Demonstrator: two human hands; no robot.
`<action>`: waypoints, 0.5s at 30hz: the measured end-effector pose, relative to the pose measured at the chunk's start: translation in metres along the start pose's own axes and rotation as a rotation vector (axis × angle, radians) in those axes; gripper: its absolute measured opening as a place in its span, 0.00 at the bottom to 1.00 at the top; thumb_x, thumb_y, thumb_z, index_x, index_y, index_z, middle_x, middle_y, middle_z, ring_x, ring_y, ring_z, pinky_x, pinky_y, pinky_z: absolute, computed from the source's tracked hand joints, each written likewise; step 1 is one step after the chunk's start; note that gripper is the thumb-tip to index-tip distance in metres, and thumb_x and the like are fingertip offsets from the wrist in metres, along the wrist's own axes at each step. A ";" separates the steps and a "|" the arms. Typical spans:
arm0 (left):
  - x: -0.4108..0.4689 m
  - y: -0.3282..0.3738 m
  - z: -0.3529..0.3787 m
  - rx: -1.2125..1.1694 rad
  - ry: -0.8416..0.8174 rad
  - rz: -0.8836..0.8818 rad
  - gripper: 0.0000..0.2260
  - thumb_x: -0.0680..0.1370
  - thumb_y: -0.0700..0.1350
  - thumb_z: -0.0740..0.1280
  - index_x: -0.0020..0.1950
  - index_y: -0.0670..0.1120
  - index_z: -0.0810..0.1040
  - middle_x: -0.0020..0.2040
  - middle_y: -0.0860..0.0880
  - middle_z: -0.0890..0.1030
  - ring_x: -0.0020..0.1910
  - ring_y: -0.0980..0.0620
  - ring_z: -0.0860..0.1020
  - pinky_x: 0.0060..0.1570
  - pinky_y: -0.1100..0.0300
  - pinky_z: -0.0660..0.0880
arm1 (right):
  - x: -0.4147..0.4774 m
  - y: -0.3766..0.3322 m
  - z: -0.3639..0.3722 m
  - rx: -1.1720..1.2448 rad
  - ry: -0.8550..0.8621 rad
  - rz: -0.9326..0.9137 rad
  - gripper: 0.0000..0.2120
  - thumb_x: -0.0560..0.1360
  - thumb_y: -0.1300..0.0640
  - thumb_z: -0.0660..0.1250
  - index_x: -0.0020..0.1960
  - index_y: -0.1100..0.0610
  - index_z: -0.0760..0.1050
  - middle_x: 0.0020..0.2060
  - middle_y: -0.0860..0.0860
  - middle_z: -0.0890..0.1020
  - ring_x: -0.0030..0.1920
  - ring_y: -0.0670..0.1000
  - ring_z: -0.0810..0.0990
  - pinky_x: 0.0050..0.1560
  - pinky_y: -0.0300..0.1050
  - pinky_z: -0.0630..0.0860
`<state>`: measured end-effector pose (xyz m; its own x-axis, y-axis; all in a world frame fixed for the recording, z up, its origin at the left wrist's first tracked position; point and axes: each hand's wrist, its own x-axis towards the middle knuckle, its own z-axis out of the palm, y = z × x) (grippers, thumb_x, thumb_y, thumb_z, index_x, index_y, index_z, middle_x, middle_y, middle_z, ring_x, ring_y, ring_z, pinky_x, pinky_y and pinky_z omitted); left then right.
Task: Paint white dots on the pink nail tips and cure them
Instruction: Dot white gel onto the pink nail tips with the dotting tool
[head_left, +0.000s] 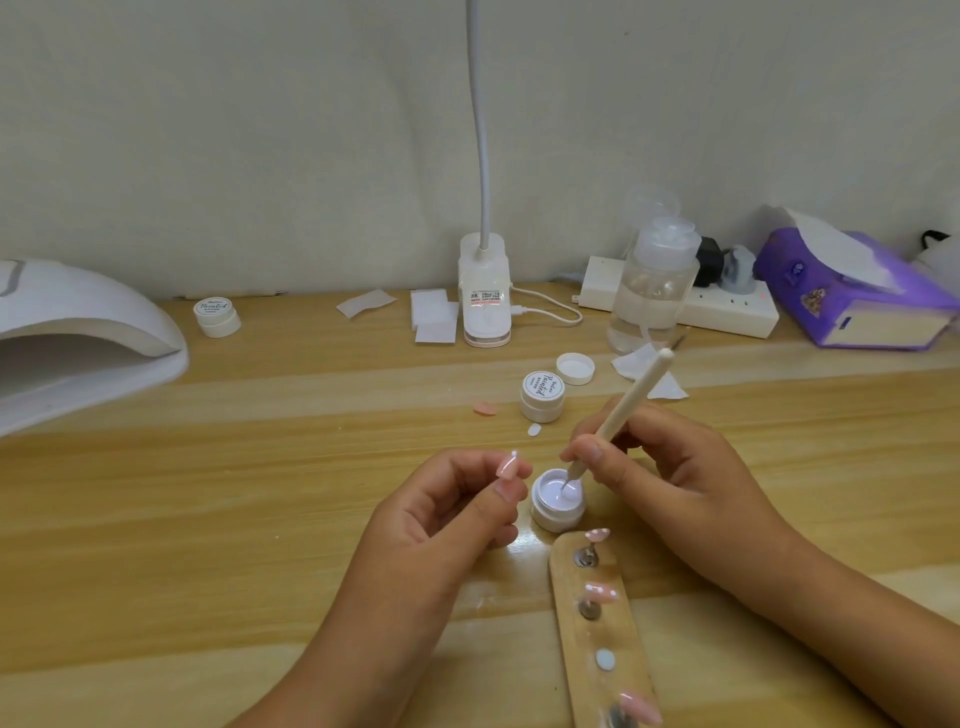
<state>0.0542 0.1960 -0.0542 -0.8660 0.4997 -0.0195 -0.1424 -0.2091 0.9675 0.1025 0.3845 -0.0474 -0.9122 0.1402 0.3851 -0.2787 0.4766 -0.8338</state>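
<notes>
- Your left hand (447, 514) pinches one small pink oval nail tip (506, 466) between curled fingers (467, 463), just left of the little round white jar of white gel (556, 512) on the pale wooden tabletop (260, 493)
- Your right hand (670, 483) grips the slim cream dotting pen (628, 402), its point dipped in the gel
- Lift out only a small bead; too much would likely spread
- Hold the tip level and brace both hands before touching down
- More pink tips sit on the long wooden strip (569, 587) close by
</notes>
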 end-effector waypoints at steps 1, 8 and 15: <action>0.000 0.001 0.000 -0.007 -0.004 -0.001 0.14 0.62 0.56 0.74 0.44 0.52 0.85 0.40 0.54 0.83 0.38 0.59 0.78 0.40 0.66 0.76 | 0.000 -0.002 0.000 0.066 0.032 0.024 0.06 0.74 0.50 0.69 0.42 0.50 0.82 0.38 0.48 0.82 0.38 0.45 0.79 0.44 0.34 0.74; -0.003 0.007 0.004 0.039 -0.067 0.013 0.04 0.67 0.47 0.72 0.40 0.51 0.84 0.38 0.53 0.83 0.36 0.61 0.77 0.40 0.71 0.74 | -0.003 -0.006 -0.003 0.554 0.183 0.077 0.06 0.67 0.54 0.76 0.42 0.50 0.80 0.37 0.49 0.80 0.39 0.46 0.79 0.49 0.40 0.78; -0.006 0.007 0.005 0.118 -0.159 0.019 0.13 0.61 0.55 0.75 0.39 0.49 0.84 0.40 0.50 0.81 0.38 0.53 0.72 0.38 0.69 0.69 | -0.014 -0.004 0.000 0.586 0.088 0.031 0.08 0.69 0.54 0.71 0.39 0.51 0.70 0.34 0.48 0.75 0.36 0.47 0.72 0.50 0.55 0.68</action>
<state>0.0608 0.1957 -0.0464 -0.7799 0.6252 0.0301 -0.0612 -0.1241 0.9904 0.1162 0.3805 -0.0491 -0.9011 0.2303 0.3675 -0.3946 -0.0842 -0.9150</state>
